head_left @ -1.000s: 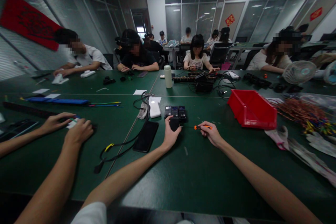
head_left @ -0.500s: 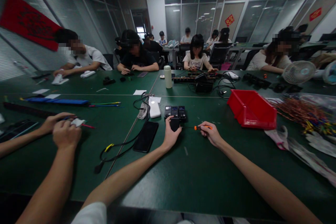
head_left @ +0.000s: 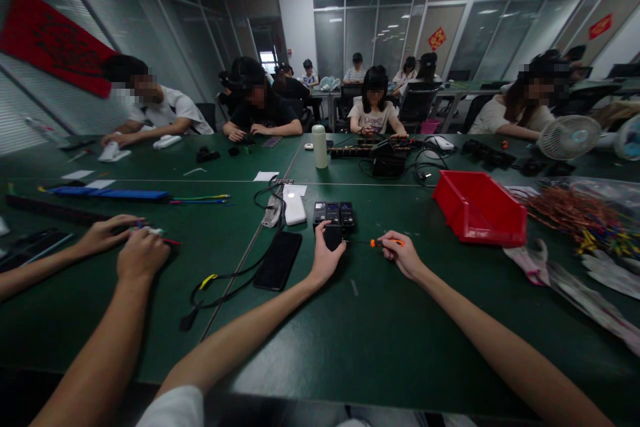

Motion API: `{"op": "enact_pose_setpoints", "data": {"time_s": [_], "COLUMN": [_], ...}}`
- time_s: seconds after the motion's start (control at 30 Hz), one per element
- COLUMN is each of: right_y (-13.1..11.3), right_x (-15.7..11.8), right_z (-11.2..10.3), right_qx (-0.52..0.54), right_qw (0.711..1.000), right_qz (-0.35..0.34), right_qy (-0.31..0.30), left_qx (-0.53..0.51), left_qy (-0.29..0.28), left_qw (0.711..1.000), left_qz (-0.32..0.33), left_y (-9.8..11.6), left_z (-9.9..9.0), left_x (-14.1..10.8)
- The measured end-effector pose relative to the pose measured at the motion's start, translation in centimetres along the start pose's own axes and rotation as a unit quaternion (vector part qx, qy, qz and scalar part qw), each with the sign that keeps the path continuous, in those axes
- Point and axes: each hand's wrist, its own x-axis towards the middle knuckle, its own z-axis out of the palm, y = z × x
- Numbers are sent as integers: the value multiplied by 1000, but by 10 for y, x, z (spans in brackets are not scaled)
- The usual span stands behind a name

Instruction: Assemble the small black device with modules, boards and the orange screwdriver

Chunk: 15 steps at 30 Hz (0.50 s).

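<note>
My left hand [head_left: 327,259] grips a small black box [head_left: 333,237] near the middle of the green table [head_left: 300,353]. Just behind it stand several black boxes [head_left: 334,211] side by side. My right hand [head_left: 404,256] is closed on the orange handle of a screwdriver [head_left: 395,242], to the right of the box. The screwdriver's thin shaft points left at the box's right side; whether its tip touches is too small to tell.
A black phone [head_left: 278,260], a cable [head_left: 235,275] and a white device [head_left: 294,205] lie left. Another person's hands [head_left: 143,253] work further left. A red bin [head_left: 479,208], wires and gloves are right. A pale bottle [head_left: 319,147] stands behind.
The neighbouring person's nearer hand at the left has moved slightly right. My own hands, the box and the screwdriver show almost no movement.
</note>
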Motion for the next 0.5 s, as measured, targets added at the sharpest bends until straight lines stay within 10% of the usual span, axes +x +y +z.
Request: {"op": "enact_pose_setpoints", "data": {"time_s": [0.5], "right_y": [6], "right_x": [1], "right_z": [0], "right_qx": [-8], "right_qw": [998], "right_qz": [-37], "right_qy": [57], "left_qx": [7], "left_qy": [-8], "left_qw": [1000], "left_qz": [12], "left_y": [-2], "left_z": [0], "left_x": [2]}}
